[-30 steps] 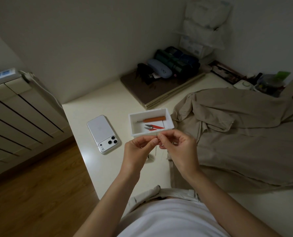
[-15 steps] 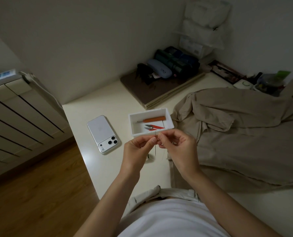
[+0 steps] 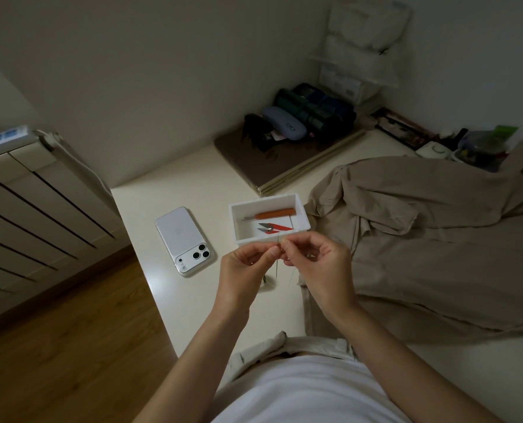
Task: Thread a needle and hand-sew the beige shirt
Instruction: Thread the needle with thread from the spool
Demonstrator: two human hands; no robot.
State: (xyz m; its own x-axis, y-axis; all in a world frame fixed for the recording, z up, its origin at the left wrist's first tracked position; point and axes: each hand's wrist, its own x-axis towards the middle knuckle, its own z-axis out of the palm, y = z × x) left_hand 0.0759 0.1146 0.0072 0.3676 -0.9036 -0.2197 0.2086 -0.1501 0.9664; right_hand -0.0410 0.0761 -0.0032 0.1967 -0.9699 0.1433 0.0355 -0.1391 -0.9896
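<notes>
Just over counter (image 3: 193, 300) edge, close to me, my L hand (image 3: 248, 265) pinches needle (image 3: 276, 267) upright; R hand (image 3: 318, 264) pinches thread (image 3: 288, 280) at needle's top, fingertips touching. Behind hands: white tray (image 3: 233, 224) w/ orange seam ripper (image 3: 277, 213) & red snips (image 3: 274, 228). Phone (image 3: 185, 241) lies face-down to left. Beige shirt (image 3: 421, 239) lies spread on right, just beside tray.

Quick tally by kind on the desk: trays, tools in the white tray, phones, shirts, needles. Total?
Trays: 1, the white tray
Tools in it: 2, the orange-handled tool and the red snips
Phones: 1, the phone
Shirts: 1, the beige shirt
Needles: 1, the needle
Total: 6
</notes>
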